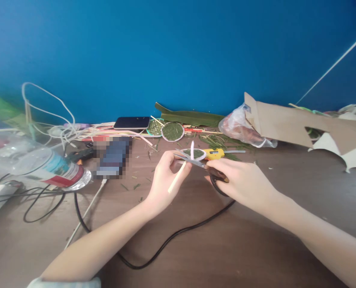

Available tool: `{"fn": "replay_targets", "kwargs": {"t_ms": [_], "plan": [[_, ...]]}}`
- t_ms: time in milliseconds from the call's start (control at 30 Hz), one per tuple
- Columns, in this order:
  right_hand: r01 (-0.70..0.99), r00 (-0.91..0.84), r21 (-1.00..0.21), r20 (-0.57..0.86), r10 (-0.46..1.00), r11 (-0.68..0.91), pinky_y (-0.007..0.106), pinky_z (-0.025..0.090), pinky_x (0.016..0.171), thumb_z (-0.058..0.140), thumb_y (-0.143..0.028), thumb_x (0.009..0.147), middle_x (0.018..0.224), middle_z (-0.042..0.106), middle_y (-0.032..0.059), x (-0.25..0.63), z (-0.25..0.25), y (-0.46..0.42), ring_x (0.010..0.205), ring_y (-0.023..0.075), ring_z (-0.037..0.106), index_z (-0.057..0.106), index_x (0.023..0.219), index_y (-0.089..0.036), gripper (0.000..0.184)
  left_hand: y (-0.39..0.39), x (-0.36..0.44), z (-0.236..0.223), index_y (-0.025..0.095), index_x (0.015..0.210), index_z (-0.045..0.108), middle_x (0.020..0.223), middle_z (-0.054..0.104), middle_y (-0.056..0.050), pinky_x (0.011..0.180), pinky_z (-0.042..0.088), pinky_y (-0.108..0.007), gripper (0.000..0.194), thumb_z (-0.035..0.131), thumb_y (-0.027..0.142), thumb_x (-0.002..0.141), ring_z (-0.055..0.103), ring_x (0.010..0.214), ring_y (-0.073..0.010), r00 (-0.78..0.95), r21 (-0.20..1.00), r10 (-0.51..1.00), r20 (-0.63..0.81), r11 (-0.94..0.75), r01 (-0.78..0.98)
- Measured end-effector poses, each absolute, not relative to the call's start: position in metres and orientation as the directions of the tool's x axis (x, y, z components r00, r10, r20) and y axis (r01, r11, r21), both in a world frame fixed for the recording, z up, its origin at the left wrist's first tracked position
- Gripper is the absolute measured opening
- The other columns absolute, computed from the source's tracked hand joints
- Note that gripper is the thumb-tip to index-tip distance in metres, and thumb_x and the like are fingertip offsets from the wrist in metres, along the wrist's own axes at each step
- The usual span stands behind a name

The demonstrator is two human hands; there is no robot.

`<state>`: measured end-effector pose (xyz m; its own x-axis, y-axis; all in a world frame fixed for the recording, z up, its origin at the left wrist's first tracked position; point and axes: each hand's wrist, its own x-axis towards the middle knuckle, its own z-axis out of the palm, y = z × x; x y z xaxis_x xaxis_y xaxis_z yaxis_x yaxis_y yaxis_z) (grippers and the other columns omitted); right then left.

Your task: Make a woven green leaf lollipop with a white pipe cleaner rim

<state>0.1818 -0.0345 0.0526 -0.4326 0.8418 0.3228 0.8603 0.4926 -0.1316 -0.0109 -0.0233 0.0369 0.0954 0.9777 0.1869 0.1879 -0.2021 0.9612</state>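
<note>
My left hand (pixel 165 179) is closed, pinching a narrow pale strip (pixel 177 178) between thumb and fingers. In my right hand (pixel 243 176) is a pair of scissors (pixel 199 163) with dark handles, the fingers wrapped around them. The blades reach left across the strip, close to my left fingertips. A pinkish-white upright piece (pixel 192 150) stands just behind the blades; I cannot tell whether it belongs to the same strip. Right behind the scissors shows a round green disc (pixel 199 153) with a white rim, partly hidden. Beside the disc is a yellow tool (pixel 215 154), probably a glue gun.
Two more rimmed green discs (pixel 172 131) lie farther back near a long green leaf (pixel 189 117). Phones (pixel 132 123), white cords and a plastic bottle (pixel 58 170) stand left. Cardboard (pixel 281 120) and a plastic bag (pixel 239 126) are right. A black cable (pixel 172 238) crosses the table.
</note>
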Motion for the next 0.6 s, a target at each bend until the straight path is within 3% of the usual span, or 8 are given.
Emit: {"fn": "replay_targets", "kwargs": {"t_ms": [367,600], "plan": [[0.868,-0.394,-0.114,0.432,0.811,0.483,0.024,0.030,0.052,0.055,-0.025,0.072,0.067,0.066,-0.0026,0.1775,0.0547,-0.0352,0.054,0.0139,0.053,0.065,0.079,-0.023,0.012,-0.0224,-0.0088,0.0364,0.020,0.086,0.056,0.096,0.061,-0.007,0.088,0.042,-0.035,0.017,0.064,0.029,0.075,0.057,0.096,-0.0216,0.046,0.954,0.971,0.234,-0.238,0.182],[0.861,-0.405,-0.087,0.479,0.779,0.501,0.024,0.027,0.051,0.053,-0.020,0.070,0.061,0.065,-0.0035,0.1793,0.0557,-0.0356,0.050,0.0124,0.050,0.065,0.074,-0.023,0.013,-0.0219,-0.0076,0.0371,0.019,0.085,0.053,0.102,0.061,-0.008,0.092,0.041,-0.038,0.018,0.063,0.029,0.075,0.056,0.104,-0.0226,0.060,0.964,0.974,0.220,-0.226,0.139]]}}
